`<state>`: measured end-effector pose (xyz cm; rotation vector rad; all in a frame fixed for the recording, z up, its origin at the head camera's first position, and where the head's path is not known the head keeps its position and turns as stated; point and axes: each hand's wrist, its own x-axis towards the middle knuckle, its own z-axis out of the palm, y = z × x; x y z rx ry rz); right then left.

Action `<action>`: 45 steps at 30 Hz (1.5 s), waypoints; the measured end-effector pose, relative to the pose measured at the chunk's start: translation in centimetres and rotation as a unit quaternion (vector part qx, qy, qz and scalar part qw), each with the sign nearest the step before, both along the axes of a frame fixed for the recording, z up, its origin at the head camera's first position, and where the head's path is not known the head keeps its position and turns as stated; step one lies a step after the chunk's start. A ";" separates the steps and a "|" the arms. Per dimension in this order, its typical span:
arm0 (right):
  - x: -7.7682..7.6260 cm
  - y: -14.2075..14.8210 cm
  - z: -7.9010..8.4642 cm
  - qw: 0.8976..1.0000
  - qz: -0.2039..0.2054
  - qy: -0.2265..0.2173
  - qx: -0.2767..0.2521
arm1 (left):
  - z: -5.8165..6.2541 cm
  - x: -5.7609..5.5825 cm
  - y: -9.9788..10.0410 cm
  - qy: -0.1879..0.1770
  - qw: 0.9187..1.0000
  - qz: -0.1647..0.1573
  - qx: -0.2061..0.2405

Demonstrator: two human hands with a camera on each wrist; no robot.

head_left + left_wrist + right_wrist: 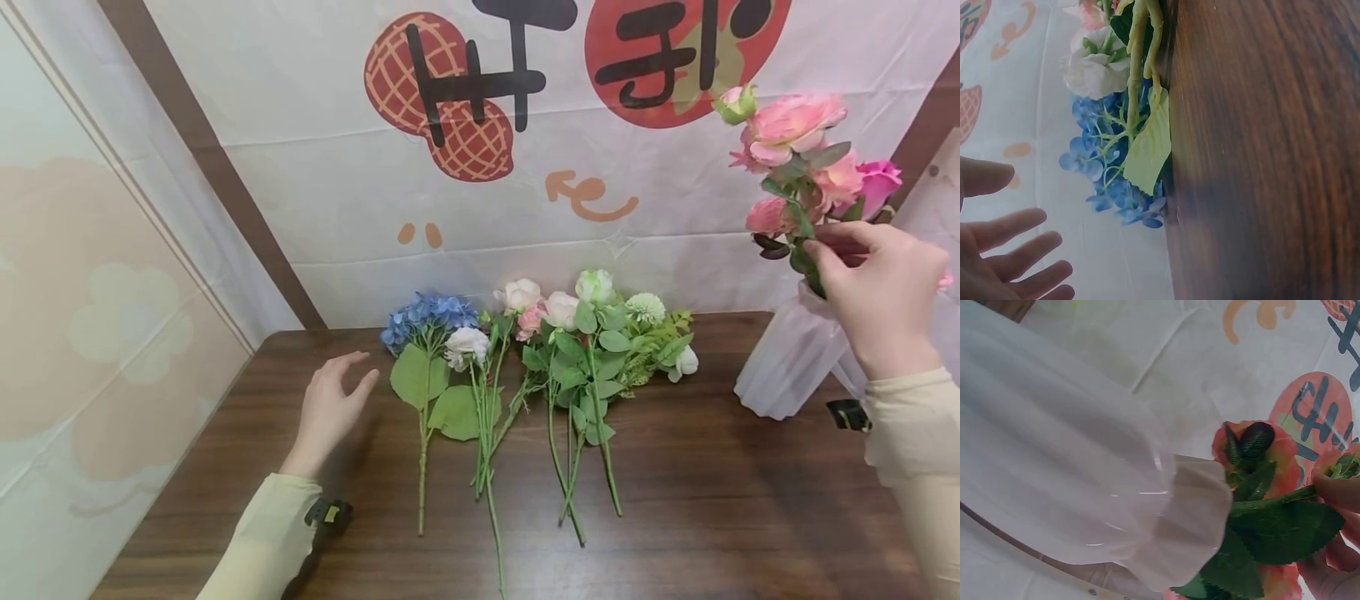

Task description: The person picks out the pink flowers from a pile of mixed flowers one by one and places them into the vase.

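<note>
A: Where is the person's left hand [333, 408]?

B: Toward the left edge of the table [675, 517], fingers spread, holding nothing, just beside the blue hydrangea [429, 315]. It seems free to steady the vase.

A: And the loose flowers?

B: Bare stem ends [422, 508] point to the near edge; the heads lie along the far edge: the hydrangea, some pale roses [561, 310], then a whitish pompon bloom [646, 308].

A: What about the right hand [888, 279]?

B: It pinches a green stem [1272, 501] among pink roses [798, 129], above a white fluted vase [787, 367] near the far edge, toward the right. The stem's lower end is hidden at the frilled mouth [1200, 519], and which blooms it carries is hard to tell.

A: How should that be settled?

B: Gently: thumb and fingers on the stem, off the petals, feeding it in line with the neck. The leaves [1282, 531] by the rim could snag, so folding them upward would help. Top-heavy blooms might tip the vase.

A: And behind?

B: A printed cloth [330, 208]; best not to crush petals against it.
</note>
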<state>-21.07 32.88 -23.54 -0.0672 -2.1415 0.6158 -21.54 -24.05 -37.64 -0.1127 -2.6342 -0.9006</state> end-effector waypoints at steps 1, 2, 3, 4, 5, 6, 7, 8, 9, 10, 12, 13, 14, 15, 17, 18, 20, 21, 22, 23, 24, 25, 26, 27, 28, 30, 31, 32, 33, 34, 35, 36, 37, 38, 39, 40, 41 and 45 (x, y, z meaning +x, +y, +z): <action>0.0 0.0 -0.1 1.000 0.005 0.006 0.002 | 0.0 0.0 0.0 0.000 1.000 0.000 0.001; 0.0 0.0 -0.3 1.000 0.006 0.009 0.004 | 0.0 0.0 0.0 0.000 1.000 0.000 0.003; 0.1 0.0 -0.4 1.000 0.005 0.013 0.009 | 0.0 0.0 0.0 0.001 1.000 0.001 0.004; 0.0 0.0 -0.5 1.000 0.005 0.019 0.014 | -0.1 0.0 0.0 0.002 1.000 0.001 0.006; 0.0 0.0 -0.6 1.000 0.004 0.024 0.020 | -0.1 0.0 0.0 0.003 1.000 0.002 0.008; 0.0 0.0 -0.7 0.999 -0.001 0.029 0.026 | -0.1 0.0 0.0 0.003 1.000 0.003 0.008; 0.0 0.0 -0.8 0.999 -0.002 0.037 0.032 | -0.1 0.0 0.0 0.003 1.000 0.003 0.008; 0.1 0.1 -0.9 0.998 -0.007 0.040 0.037 | -0.1 0.0 0.0 0.003 1.000 0.005 0.009; 0.1 0.1 -1.0 0.998 -0.012 0.044 0.043 | -0.1 0.0 0.0 0.004 1.000 0.006 0.009; 0.1 0.1 -1.1 0.998 -0.016 0.045 0.046 | -0.1 0.0 0.0 0.004 1.000 0.006 0.009; 0.1 0.2 -1.4 0.997 -0.023 0.047 0.050 | 0.0 0.0 0.0 0.004 1.000 0.008 0.009; 0.2 0.3 -1.5 0.997 -0.022 0.046 0.051 | 0.0 0.1 0.0 0.005 1.000 0.009 0.009; 0.1 0.3 -1.7 0.998 -0.024 0.042 0.052 | 0.0 0.1 0.0 0.004 1.000 0.009 0.009; 0.2 0.4 -1.8 0.998 -0.023 0.041 0.052 | -0.1 0.0 0.0 0.003 1.000 0.010 0.009; 0.2 0.4 -2.0 0.998 -0.018 0.041 0.052 | -0.2 0.0 0.0 0.001 1.000 0.010 0.008; 0.2 0.5 -2.2 0.998 -0.013 0.044 0.051 | -0.2 0.1 0.0 0.000 1.000 0.010 0.007; 0.3 0.5 -2.4 0.997 -0.007 0.053 0.054 | -0.2 0.1 0.0 -0.001 1.000 0.010 0.006; 0.3 0.6 -2.6 0.997 -0.003 0.058 0.053 | -0.3 0.1 0.0 -0.001 1.000 0.011 0.006; 0.3 0.6 -2.7 0.997 -0.001 0.062 0.053 | -0.2 0.1 0.0 -0.001 1.000 0.011 0.005; 0.3 0.7 -2.8 0.996 0.000 0.065 0.053 | -0.2 0.1 0.0 -0.001 1.000 0.012 0.005; 0.2 0.7 -2.9 0.996 0.002 0.068 0.054 | -0.2 0.1 0.0 0.000 1.000 0.012 0.006; 0.3 0.8 -3.1 0.996 0.002 0.068 0.055 | -0.2 0.1 0.0 -0.001 1.000 0.013 0.006; 0.3 0.8 -3.1 0.996 0.001 0.068 0.056 | -0.2 0.1 0.0 0.000 1.000 0.014 0.007; 0.4 0.8 -3.2 0.996 0.000 0.067 0.057 | -0.1 0.1 0.0 -0.001 1.000 0.015 0.007; 0.4 0.8 -3.2 0.996 -0.001 0.067 0.059 | -0.1 0.1 0.0 -0.001 1.000 0.016 0.008; 0.6 0.7 -3.3 0.996 -0.003 0.064 0.062 | -0.1 0.1 0.0 -0.002 1.000 0.017 0.008; 0.7 0.6 -3.3 0.996 -0.007 0.062 0.064 | 0.0 0.2 0.0 -0.004 1.000 0.017 0.008; 0.7 0.6 -3.3 0.996 -0.008 0.060 0.064 | 0.0 0.2 0.0 -0.004 1.000 0.017 0.008; 0.8 0.5 -3.3 0.996 -0.010 0.060 0.064 | 0.0 0.2 -0.1 -0.005 1.000 0.016 0.009; 0.9 0.5 -3.4 0.996 -0.015 0.058 0.066 | 0.0 0.1 -0.1 -0.005 1.000 0.016 0.009; 0.9 0.4 -3.4 0.996 -0.019 0.057 0.070 | 0.0 0.1 -0.1 -0.005 1.000 0.016 0.009; 1.0 0.4 -3.5 0.995 -0.025 0.056 0.076 | 0.0 0.1 -0.1 -0.004 1.000 0.016 0.010; 1.1 0.3 -3.5 0.995 -0.031 0.054 0.082 | 0.0 0.1 -0.1 -0.003 1.000 0.015 0.010; 1.1 0.3 -3.6 0.994 -0.037 0.053 0.087 | 0.0 0.1 -0.1 -0.002 1.000 0.015 0.010; 1.2 0.2 -3.7 0.994 -0.043 0.051 0.092 | 0.1 0.1 -0.1 -0.001 1.000 0.016 0.010; 1.2 0.2 -3.7 0.993 -0.047 0.050 0.096 | 0.1 0.1 -0.1 0.000 1.000 0.016 0.010; 1.2 0.1 -3.7 0.993 -0.049 0.050 0.097 | 0.1 0.1 -0.1 0.000 1.000 0.016 0.010; 1.3 0.0 -3.7 0.993 -0.051 0.057 0.089 | 0.1 0.0 -0.1 -0.001 1.000 0.016 0.010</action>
